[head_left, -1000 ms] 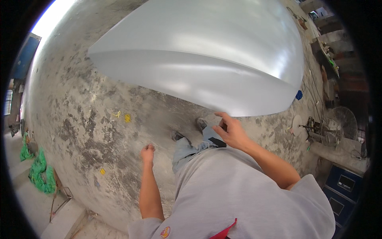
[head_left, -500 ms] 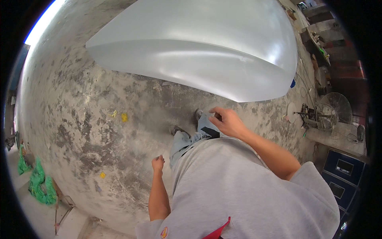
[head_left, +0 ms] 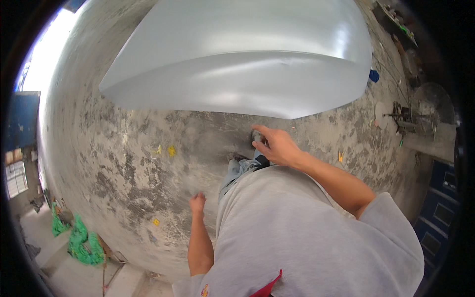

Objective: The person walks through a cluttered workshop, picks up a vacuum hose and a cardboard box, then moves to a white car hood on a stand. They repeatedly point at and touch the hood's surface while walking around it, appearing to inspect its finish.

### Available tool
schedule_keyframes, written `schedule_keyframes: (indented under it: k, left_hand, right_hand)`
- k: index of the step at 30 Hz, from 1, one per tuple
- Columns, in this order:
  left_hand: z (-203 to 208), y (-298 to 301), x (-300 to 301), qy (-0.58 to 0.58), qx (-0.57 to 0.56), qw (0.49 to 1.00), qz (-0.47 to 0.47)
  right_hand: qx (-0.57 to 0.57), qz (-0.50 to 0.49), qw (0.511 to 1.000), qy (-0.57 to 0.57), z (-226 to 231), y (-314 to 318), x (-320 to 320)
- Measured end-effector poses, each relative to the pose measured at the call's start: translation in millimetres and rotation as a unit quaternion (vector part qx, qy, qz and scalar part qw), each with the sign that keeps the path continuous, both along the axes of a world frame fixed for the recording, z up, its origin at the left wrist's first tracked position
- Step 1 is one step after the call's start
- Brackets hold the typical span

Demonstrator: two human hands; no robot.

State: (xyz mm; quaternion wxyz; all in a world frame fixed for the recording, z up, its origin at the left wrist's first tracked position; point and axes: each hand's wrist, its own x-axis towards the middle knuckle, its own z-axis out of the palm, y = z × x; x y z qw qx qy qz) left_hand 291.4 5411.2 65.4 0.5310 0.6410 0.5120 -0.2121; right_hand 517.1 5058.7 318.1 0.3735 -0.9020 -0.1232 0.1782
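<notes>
A large silver-grey car hood (head_left: 237, 81) spreads across the far side, its smooth surface creased by a long curved ridge. My right hand (head_left: 278, 147) is held in front of my waist, just short of the hood's near edge and not touching it. Its thumb and forefinger are apart, with nothing visible between them. Lower on the left, my left hand (head_left: 197, 202) hangs beside my body, well away from the hood. Its fingers are curled closed, and no object shows in it.
Yellow scraps (head_left: 171, 150) lie on the stained concrete floor (head_left: 123, 173). Green plastic sheeting (head_left: 81, 242) is heaped at lower left. To the right stand a fan (head_left: 426, 111) and dark blue cabinets (head_left: 438, 213). A cluttered shelf (head_left: 396, 22) is at far right.
My view has turned, so the hood's near edge lies more level and the floor items have shifted right. My right hand sits slightly higher, its thumb and forefinger still apart. My left hand remains low.
</notes>
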Motion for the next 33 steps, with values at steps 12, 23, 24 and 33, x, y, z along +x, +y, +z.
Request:
schedule_keyframes:
  k: [12, 23, 24, 33]
  left_hand:
    - [40.5, -48.9, 91.5, -0.055, 0.024, 0.983, -0.173]
    - [43.0, -46.6, 61.5, -0.067, 0.016, 0.993, -0.1]
    - [37.0, -41.3, 50.2, -0.062, 0.021, 0.994, -0.09]
    - [27.1, -10.2, -50.8, -0.053, -0.008, 0.998, 0.032]
  right_hand:
    - [-0.074, -0.126, 0.989, -0.023, -16.3, -84.7, -27.6]
    - [-0.072, 0.069, 0.993, -0.057, -15.3, -13.9, 10.1]
    - [-0.078, 0.083, 0.992, -0.058, -14.6, -2.3, 14.6]
    - [-0.068, 0.145, 0.987, -0.013, -6.6, 88.5, 31.5]
